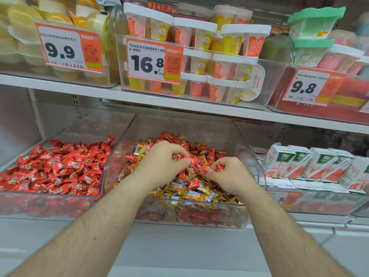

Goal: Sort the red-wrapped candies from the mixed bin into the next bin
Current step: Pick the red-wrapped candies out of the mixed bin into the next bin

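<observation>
Both grips are down in the clear plastic mixed bin (257, 166) of red and gold wrapped candies: left hand (159, 162) pinching small red-wrapped candies (192, 161), right hand (229, 174) curled round a few more. Next clear bin (101, 182) on the left holds only red ones, under the white shelf (199, 105).

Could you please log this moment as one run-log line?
left hand: pinches red candy | right hand: grips red candies | both over mixed bin | red bin: left of it
</observation>
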{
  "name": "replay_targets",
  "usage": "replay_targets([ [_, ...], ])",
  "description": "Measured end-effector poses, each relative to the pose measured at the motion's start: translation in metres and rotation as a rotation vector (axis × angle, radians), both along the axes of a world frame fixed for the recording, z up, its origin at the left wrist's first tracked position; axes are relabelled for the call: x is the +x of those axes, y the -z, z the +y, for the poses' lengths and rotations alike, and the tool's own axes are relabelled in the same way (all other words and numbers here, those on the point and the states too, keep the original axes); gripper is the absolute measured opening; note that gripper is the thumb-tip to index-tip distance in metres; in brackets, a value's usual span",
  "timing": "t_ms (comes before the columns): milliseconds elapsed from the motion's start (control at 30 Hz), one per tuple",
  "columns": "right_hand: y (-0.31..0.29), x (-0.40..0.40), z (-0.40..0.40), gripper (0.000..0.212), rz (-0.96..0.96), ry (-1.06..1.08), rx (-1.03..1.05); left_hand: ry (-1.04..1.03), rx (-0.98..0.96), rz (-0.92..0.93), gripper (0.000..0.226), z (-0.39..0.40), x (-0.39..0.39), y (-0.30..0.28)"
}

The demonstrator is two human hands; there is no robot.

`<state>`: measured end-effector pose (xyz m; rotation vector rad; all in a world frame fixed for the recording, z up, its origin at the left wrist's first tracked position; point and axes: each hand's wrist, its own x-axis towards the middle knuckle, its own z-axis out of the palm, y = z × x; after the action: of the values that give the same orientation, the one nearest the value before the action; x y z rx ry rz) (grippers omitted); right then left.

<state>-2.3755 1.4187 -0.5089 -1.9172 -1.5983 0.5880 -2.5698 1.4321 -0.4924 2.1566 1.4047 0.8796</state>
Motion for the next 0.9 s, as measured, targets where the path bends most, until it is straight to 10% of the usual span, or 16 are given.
replay_targets([
  [233, -0.039, -0.033, -0.023, 0.018, 0.911, -0.072, -0.158, -0.103, -0.266, -0.639, 0.014, -0.023, -0.043, -0.025],
  [467, -0.063, -0.127, -0.035, 0.016, 1.129, -0.233, -0.463, -0.245, -0.506, -1.107, 0.005, -0.025, -0.126, -0.033],
  [667, -0.087, -0.203, -0.025, 0.021, 1.120, -0.300, -0.616, -0.489, -0.433, -0.971, 0.004, -0.018, -0.189, -0.014],
  [900, -0.076, -0.264, -0.002, 0.010, 1.158, -0.124, -0.557, -0.634, -0.163, -0.322, 0.028, -0.018, -0.224, 0.008],
])
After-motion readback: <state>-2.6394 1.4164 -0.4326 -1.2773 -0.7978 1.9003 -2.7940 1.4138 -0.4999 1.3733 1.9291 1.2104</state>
